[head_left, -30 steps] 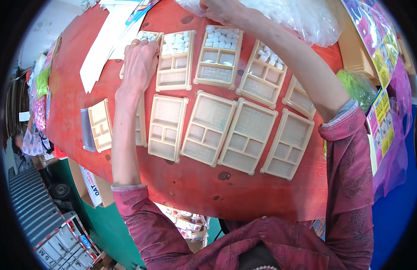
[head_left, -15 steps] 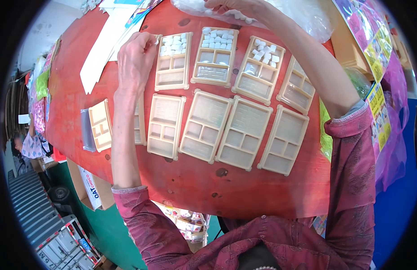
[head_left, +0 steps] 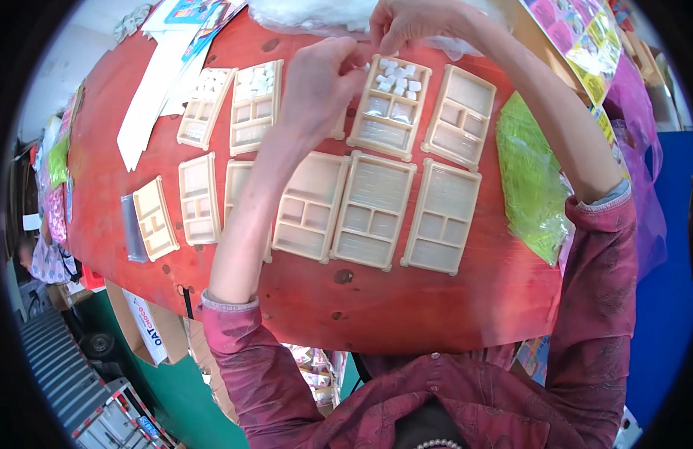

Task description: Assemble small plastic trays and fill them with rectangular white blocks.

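Two rows of beige compartment trays lie before me. My right hand [head_left: 417, 24] has its fingers bent together at the far edge of a tray [head_left: 384, 136] whose large compartment holds loose white marshmallow-like pieces [head_left: 398, 78]. Just left of it, my left hand [head_left: 316, 88] is closed in a pinch near that tray's upper left corner; what either hand holds, if anything, is hidden. My left hand and forearm cover most of another back-row tray. Two trays farther left, one of them a narrow-looking tray [head_left: 199, 120], also carry white pieces. The back row's rightmost tray [head_left: 459, 118] contains none.
Front-row trays such as this one [head_left: 373, 210] hold no pieces. A clear plastic bag [head_left: 309, 16] lies at the far edge of the red table [head_left: 406, 314]. Green plastic packaging [head_left: 531, 187] sits to the right, white paper sheets [head_left: 148, 97] at the far left.
My left hand has moved right, from the leftmost back tray to the tray with loose pieces. My right hand has come from the plastic bag to that tray's far edge. The view has shifted.
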A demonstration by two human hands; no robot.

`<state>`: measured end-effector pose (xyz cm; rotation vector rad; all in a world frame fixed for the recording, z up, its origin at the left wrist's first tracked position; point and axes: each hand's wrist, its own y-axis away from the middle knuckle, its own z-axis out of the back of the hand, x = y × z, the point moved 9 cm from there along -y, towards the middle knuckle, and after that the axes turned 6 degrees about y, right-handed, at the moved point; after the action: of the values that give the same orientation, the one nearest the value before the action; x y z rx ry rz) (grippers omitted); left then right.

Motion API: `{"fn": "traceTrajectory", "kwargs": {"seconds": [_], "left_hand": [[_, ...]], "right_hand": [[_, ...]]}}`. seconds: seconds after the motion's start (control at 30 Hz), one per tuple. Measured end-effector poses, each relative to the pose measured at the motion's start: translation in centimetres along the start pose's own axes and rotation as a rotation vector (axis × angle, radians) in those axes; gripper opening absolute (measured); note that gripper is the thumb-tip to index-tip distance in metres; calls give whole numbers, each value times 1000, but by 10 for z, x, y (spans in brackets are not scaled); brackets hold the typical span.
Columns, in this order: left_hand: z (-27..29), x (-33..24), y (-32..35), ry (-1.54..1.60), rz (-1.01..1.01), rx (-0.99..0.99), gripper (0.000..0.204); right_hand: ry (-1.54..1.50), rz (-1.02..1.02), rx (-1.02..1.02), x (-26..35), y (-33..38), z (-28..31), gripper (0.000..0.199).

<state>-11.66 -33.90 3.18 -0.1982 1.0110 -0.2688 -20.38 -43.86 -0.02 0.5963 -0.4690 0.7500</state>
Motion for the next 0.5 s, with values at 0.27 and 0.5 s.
{"fn": "traceTrajectory", "kwargs": {"seconds": [0.27,0.5], "left_hand": [[-44,4,-6,-273,-185,32,10],[-43,4,2,-146,-161,5,10]], "right_hand": [[185,-82,-41,-3,31,-8,16],[0,-52,-208,-10,45,-13,13]]}}
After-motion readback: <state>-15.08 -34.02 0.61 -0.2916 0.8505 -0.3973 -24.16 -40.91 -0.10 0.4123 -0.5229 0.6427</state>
